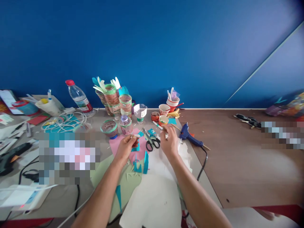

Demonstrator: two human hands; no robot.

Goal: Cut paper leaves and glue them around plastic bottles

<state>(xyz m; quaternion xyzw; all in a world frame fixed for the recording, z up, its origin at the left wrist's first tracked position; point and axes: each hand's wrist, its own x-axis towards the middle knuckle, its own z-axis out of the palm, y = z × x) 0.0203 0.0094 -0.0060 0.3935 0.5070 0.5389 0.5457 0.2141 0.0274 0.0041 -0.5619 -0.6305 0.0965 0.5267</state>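
My left hand [128, 145] is closed in a pinch on a small white paper piece [136, 135], above pink paper. Black-handled scissors [152, 143] lie between my hands on scraps of blue and white paper. Just right of them, my right hand [169, 141] hovers over white paper, its fingers loosely bent and apart, with nothing visible in them. Beyond its fingertips stand small paper cups [163, 109] and a white marker [157, 125]. A blue glue gun [189, 135] lies to its right. Blue paper strips [145, 162] rest on green paper [102, 172] below my left hand.
Decorated jars [111, 98] with paper leaves stand against the blue wall, beside a red-capped bottle [80, 97]. A coiled white cable [64, 123] lies left. The glue gun's black cord [204, 163] runs toward the front. Another person's hand [265, 214] shows at lower right.
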